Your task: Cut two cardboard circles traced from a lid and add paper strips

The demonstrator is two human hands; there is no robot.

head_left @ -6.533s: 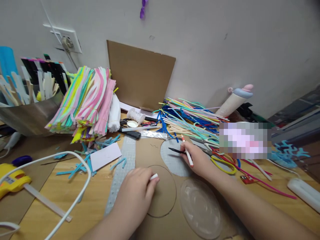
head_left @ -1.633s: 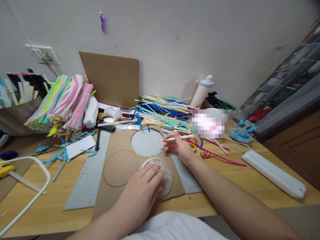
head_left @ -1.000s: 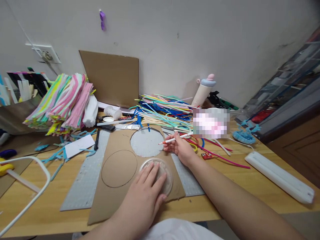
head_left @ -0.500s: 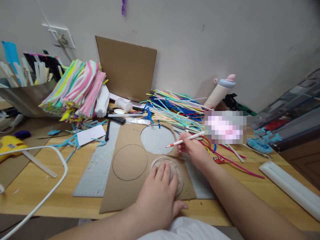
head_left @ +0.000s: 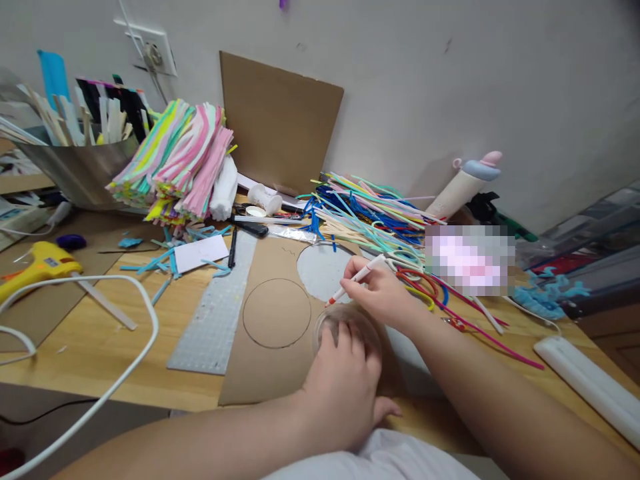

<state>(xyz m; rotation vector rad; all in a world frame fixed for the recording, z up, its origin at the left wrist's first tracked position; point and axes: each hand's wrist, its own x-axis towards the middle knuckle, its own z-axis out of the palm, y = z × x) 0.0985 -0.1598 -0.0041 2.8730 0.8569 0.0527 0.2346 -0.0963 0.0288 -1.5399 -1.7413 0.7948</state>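
My left hand (head_left: 343, 383) lies with fingers spread on a round clear plastic lid (head_left: 373, 327), pressing it onto a brown cardboard sheet (head_left: 265, 373). Between the fingers of my right hand (head_left: 383, 293) is a white pen (head_left: 363, 272) with a red-orange tip section. Its point is down at the lid's far edge; whether it touches the cardboard I cannot tell. To the left of the lid a pencil-thin dark circle (head_left: 277, 313) is drawn on the cardboard. Behind the lid is a round cut-out hole (head_left: 320, 270), showing the grey cutting mat (head_left: 213, 327) beneath.
Pipe cleaners (head_left: 370, 207) are heaped at the back, with bundles (head_left: 187, 160) at left. A yellow glue gun (head_left: 43, 267) and white cable (head_left: 150, 320) lie left. A bottle (head_left: 460, 187) leans on the wall. A white power strip (head_left: 585, 387) lies right.
The pen in my right hand has come down and left, toward the lid's far edge, and stands steeper. My left hand stays on the lid. The whole view has shifted.
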